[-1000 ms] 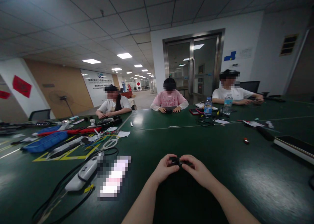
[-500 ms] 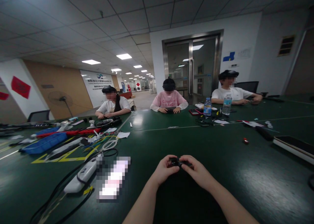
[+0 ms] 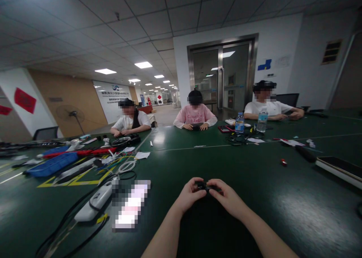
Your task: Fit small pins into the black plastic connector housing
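Both of my hands meet in front of me, just over the dark green tabletop [image 3: 158, 209]. Between them is a small black object [image 3: 201, 185], mostly covered by fingers, so its kind does not show. My left hand [image 3: 190, 193] pinches its left side between thumb and fingers. On the right side, my right hand [image 3: 224, 193] grips it the same way, thumb towards me. A pixelated bright panel [image 3: 132, 205] lies to the left of my forearms.
A white power strip [image 3: 96, 201] with black cables lies left. Beyond it are a blue tray [image 3: 53, 164] and tangled wires. Water bottles [image 3: 262, 121] stand at the back right. A small red item [image 3: 283, 162] and a flat white-edged box [image 3: 339, 171] lie right. Several people sit opposite.
Almost nothing differs. Both hands keep hold of the small black object in nearly the same place, and the whole view has shifted very slightly.
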Available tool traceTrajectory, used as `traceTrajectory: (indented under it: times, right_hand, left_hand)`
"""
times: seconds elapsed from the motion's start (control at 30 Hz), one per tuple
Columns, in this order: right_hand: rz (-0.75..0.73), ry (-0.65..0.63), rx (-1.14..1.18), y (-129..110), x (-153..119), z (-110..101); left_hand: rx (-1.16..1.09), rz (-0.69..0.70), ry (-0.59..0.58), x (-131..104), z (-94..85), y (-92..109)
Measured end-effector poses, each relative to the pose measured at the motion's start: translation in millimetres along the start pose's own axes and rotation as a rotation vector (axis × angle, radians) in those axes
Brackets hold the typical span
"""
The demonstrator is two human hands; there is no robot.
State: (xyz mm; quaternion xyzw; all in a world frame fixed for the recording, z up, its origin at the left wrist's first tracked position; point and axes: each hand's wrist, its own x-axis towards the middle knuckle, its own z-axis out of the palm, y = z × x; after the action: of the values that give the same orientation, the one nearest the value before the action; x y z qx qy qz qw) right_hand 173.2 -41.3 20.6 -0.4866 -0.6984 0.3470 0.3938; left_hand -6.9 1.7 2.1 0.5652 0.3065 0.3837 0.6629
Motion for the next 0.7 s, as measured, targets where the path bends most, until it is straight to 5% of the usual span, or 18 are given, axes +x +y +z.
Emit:
traceTrajectory:
  times: [0.7]
  right_hand:
    - [0.046,0.139,0.098,6.2,4.0,-1.0]
  left_hand:
    - [0.005,0.036,0.001,1.4,-3.4,-4.0]
